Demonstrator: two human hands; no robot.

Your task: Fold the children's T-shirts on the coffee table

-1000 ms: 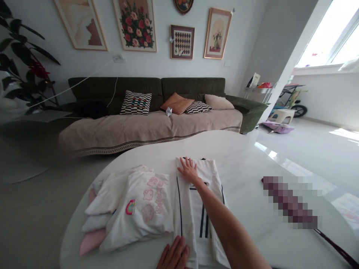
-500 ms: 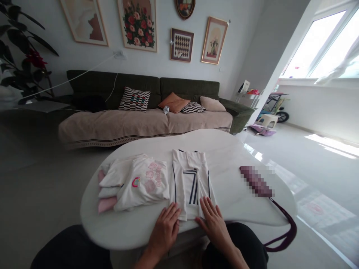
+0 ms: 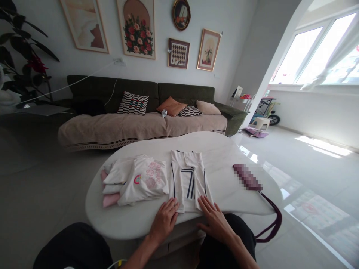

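A white jersey [image 3: 175, 177] with a dark number and dark piping lies on the table, its side parts folded inward over the number. At its near left corner rests my left hand [image 3: 164, 218], fingers stretched out over the fabric and holding nothing. My right hand [image 3: 214, 218] lies across the near right corner, fingers extended and thumb apart below the table edge. Left of the jersey sits a stack of folded clothes [image 3: 143, 183], white pieces with pink prints on top and pink fabric beneath.
The white table [image 3: 221, 149] has a curved edge. A maroon pouch [image 3: 246, 177], partly pixelated, lies on its right side with a strap [image 3: 276, 224] hanging over the edge. Behind stands a green sofa [image 3: 185, 93] with cushions. My knees are under the near edge.
The camera view has tilted up and shifted slightly. My right thumb has slid off the jersey to below the table edge; both hands otherwise stay at its near corners.
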